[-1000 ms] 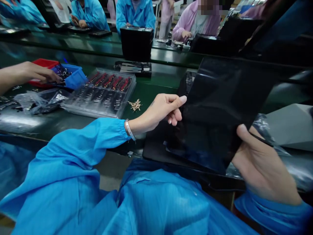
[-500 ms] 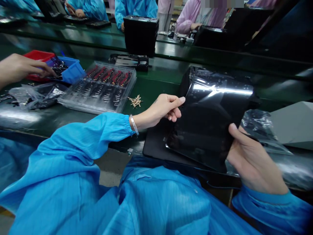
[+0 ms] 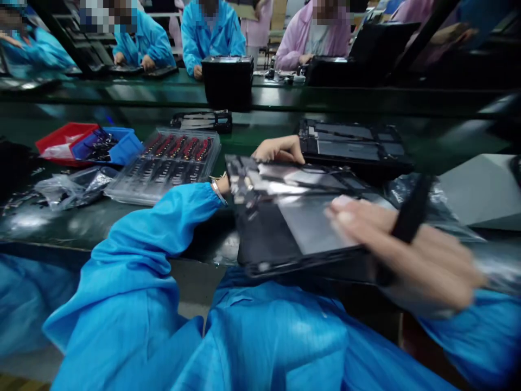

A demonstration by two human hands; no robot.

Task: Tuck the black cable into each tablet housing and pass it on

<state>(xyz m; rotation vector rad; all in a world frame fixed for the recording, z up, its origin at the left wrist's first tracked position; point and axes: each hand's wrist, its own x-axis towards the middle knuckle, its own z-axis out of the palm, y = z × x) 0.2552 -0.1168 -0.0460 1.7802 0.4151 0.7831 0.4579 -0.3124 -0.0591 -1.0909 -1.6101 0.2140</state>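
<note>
A flat black device (image 3: 260, 231) is tilted above the bench edge, its inner parts and grey panels facing up. My right hand (image 3: 419, 255) grips its right side, fingers lying over a grey panel, blurred by motion. A dark, narrow object (image 3: 413, 209) sticks up between those fingers. Behind the device's far left edge is my left hand (image 3: 279, 147), knuckles bent and fingertips hidden; whether it grips the device cannot be seen. A similar opened device (image 3: 354, 142) lies just beyond.
Left of centre lies a clear tray (image 3: 163, 168) of small red and black parts. Red (image 3: 67, 138) and blue (image 3: 122, 146) bins stand farther left, near a plastic bag (image 3: 71, 187). A grey box (image 3: 484, 190) is at right. People sit across the bench.
The view has tilted up. The glossy black sheet is out of sight, and a device with exposed inner parts is in my hands' area. The neighbour's hand has left the bins.
</note>
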